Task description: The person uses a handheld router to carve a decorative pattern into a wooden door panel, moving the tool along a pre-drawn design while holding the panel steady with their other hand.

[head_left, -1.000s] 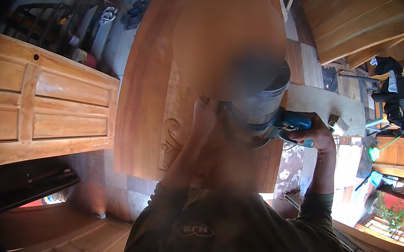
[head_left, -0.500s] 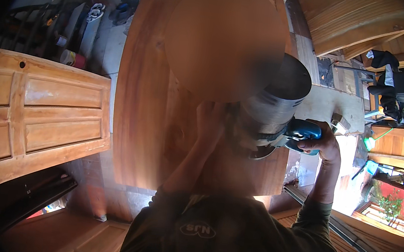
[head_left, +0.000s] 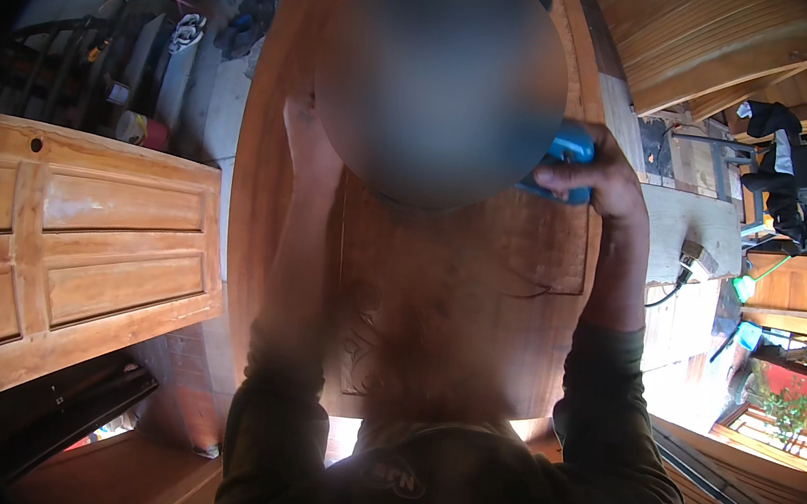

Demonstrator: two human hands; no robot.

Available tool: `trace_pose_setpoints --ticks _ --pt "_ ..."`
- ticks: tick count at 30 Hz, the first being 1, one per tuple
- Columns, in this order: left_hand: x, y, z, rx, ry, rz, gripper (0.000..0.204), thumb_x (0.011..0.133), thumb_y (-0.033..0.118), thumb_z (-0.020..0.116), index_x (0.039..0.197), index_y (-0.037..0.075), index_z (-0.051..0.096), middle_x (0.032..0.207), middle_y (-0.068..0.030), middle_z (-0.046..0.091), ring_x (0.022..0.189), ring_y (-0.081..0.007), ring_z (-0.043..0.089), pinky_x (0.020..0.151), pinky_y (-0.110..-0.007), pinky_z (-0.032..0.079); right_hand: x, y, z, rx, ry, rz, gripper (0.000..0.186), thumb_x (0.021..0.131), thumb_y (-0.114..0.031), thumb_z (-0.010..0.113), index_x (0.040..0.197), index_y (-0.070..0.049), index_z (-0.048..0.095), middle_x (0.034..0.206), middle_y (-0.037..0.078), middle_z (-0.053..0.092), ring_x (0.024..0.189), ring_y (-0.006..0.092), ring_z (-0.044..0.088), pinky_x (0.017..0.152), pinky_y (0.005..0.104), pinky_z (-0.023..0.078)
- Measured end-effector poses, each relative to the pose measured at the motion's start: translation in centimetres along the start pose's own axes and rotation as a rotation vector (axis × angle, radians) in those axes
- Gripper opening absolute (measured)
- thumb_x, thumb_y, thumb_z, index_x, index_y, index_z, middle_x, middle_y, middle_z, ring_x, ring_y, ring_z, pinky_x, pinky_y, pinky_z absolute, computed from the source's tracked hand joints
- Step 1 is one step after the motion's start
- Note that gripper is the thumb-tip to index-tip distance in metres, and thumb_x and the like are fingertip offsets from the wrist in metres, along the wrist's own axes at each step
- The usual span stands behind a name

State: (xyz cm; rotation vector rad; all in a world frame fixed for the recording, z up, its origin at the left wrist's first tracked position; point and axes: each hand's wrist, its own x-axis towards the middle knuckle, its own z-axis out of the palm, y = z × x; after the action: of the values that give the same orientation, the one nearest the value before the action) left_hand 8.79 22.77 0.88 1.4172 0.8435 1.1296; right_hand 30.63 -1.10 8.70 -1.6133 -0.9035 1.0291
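Note:
My right hand (head_left: 589, 179) is wrapped round the blue handle (head_left: 569, 151) of a power tool, over the right side of a wooden door panel (head_left: 473, 341). A round blurred patch hides most of the tool's body. My left hand (head_left: 306, 124) is at the left edge of that patch, above the panel's left side. Its fingers are mostly hidden, so I cannot tell whether they grip the tool. Carved lines and a recessed rectangle show on the panel's surface.
Another panelled door (head_left: 126, 218) lies at the left. A socket with a black cable (head_left: 692, 262) sits right of the panel. Farther right, a black bag and cloth (head_left: 790, 179) rest on a metal frame. A red-and-white tub (head_left: 141, 129) stands back left.
The tool and my right hand have moved farther away and slightly left. My left hand has shifted left and away. The tool's grey metal cylinder, visible before, is now behind the blurred patch.

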Motion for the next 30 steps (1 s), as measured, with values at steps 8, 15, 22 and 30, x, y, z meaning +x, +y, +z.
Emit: trace_pose_setpoints --ticks 8,15,22,30 --pt "4.6 -5.2 -0.2 0.084 0.061 0.297 0.036 0.102 0.025 0.053 0.085 -0.005 0.067 0.072 -0.0041 0.056 0.061 -0.0134 0.047 0.058 -0.037 0.042 5.7 3.5 0.9 0.082 -0.065 -0.079 0.033 0.077 -0.012 0.083 0.103 0.008 0.073 0.067 0.006 0.063 0.057 0.0135 0.057 0.056 0.0281 0.045" --pt "6.1 -6.7 -0.7 -0.048 -0.105 -0.028 0.043 0.110 0.030 0.045 0.131 -0.002 0.065 0.120 -0.0096 0.069 0.105 -0.0154 0.066 0.090 -0.030 0.053 7.3 5.1 1.1 0.039 -0.073 -0.103 0.033 0.083 -0.020 0.080 0.105 0.004 0.073 0.064 0.004 0.059 0.054 0.0130 0.054 0.056 0.0286 0.044" --pt "6.5 -6.9 -1.6 -0.059 -0.088 0.001 0.035 0.107 0.026 0.049 0.110 0.000 0.071 0.090 0.0012 0.065 0.077 -0.0078 0.057 0.067 -0.028 0.047 7.5 5.2 1.5 0.095 -0.088 -0.092 0.036 0.084 -0.016 0.078 0.112 0.006 0.071 0.070 0.007 0.063 0.056 0.0141 0.057 0.058 0.0297 0.046" --pt "6.4 -7.0 -1.9 0.037 -0.054 0.105 0.033 0.106 0.028 0.051 0.094 0.004 0.070 0.072 0.0051 0.054 0.062 -0.0058 0.046 0.053 -0.027 0.036 7.3 4.7 2.5 0.187 -0.064 -0.048 0.037 0.081 -0.007 0.080 0.113 0.009 0.070 0.076 0.013 0.070 0.056 0.0179 0.062 0.059 0.0319 0.051"
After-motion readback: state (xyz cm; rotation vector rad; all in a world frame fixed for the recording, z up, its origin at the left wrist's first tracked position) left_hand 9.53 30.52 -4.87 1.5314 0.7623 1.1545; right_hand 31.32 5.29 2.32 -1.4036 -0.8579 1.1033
